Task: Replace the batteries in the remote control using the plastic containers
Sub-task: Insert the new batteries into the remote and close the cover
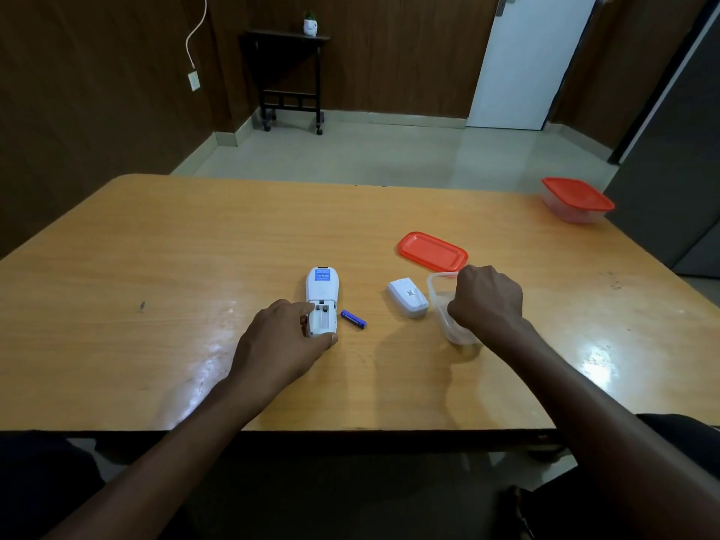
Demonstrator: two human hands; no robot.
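Note:
A white remote control (pixel 322 294) lies face down on the wooden table (pixel 195 243), its battery bay uncovered and showing no battery. My left hand (pixel 280 341) grips the remote's near end between thumb and fingers. A blue battery (pixel 353 319) lies on the table just right of the remote. The white battery cover (pixel 407 297) rests further right. My right hand (pixel 487 302) is curled, reaching down into an open clear plastic container (pixel 438 296); what its fingers hold is hidden. The container's orange lid (pixel 432 252) lies behind it.
A second clear container with an orange lid on it (pixel 576 199) stands at the table's far right corner. A dark cabinet (pixel 678 150) rises at the right edge. Beyond the table lie the floor, a small black side table (pixel 290 72) and a white door.

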